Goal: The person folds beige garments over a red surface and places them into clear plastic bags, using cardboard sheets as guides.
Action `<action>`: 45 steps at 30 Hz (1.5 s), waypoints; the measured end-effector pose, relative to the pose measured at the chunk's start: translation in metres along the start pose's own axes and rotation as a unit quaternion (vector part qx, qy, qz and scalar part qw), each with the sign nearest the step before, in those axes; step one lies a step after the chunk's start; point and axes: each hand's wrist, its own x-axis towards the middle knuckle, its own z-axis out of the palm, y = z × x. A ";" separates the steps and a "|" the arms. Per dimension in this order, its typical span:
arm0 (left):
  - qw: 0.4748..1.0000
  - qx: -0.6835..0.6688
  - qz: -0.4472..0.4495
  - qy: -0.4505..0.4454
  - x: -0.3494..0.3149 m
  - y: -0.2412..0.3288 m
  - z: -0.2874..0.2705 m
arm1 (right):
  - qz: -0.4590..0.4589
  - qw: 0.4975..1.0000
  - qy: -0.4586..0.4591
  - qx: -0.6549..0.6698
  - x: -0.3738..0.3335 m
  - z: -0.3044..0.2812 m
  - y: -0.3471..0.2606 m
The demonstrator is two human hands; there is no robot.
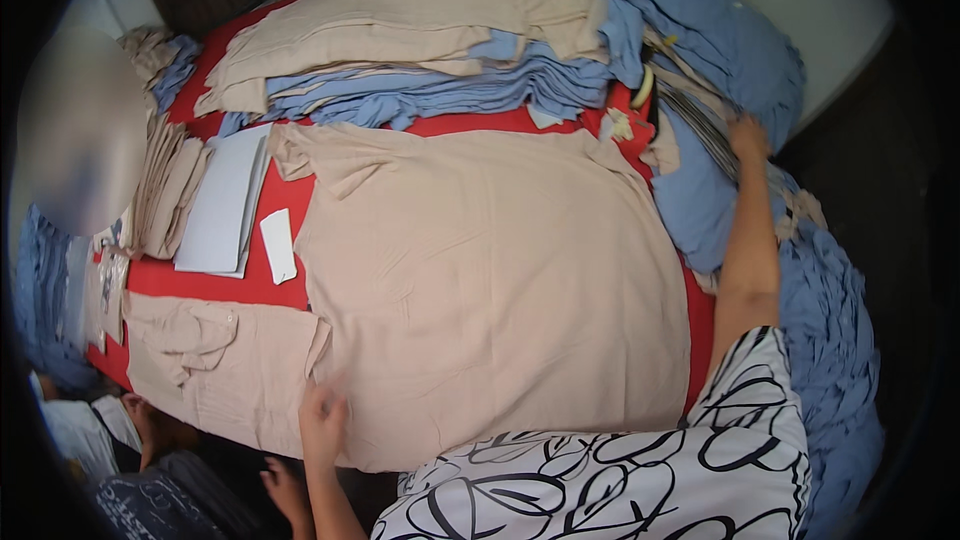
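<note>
A beige short-sleeved garment (500,270) lies spread flat over the red-covered table before me. My left hand (325,422) is at its lower left edge, slightly blurred, fingers a little apart with nothing visible in them. A smaller folded beige garment (265,375) with a buttoned part on top lies beside that hand. My right arm stretches far to the right. There my right hand (748,140) touches the heap of blue cloth (690,190), next to a dark striped strip (705,130). Its fingers are partly hidden against the cloth.
Stacked beige garments (400,25) and blue garments (430,95) lie at the back. White boards (225,200) and a white card (279,245) are at left, near folded beige garments (165,190). A co-worker's hand (145,430) is at lower left; another hand (283,488) is near my left forearm.
</note>
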 end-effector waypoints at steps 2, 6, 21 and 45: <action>1.000 -0.025 -0.003 -0.017 0.032 -0.009 0.012 | -0.024 0.993 -0.115 -0.004 0.058 0.041 0.118; 0.971 0.124 0.104 0.178 0.034 -0.017 0.015 | -0.139 0.977 -0.159 -0.036 0.073 0.073 0.110; 0.969 0.054 0.110 0.215 0.035 -0.013 0.000 | -0.209 0.953 0.020 0.216 -0.043 -0.114 0.065; 0.952 0.062 0.122 0.275 0.022 -0.045 0.005 | -0.377 0.621 -0.478 0.494 -0.329 -0.017 -0.225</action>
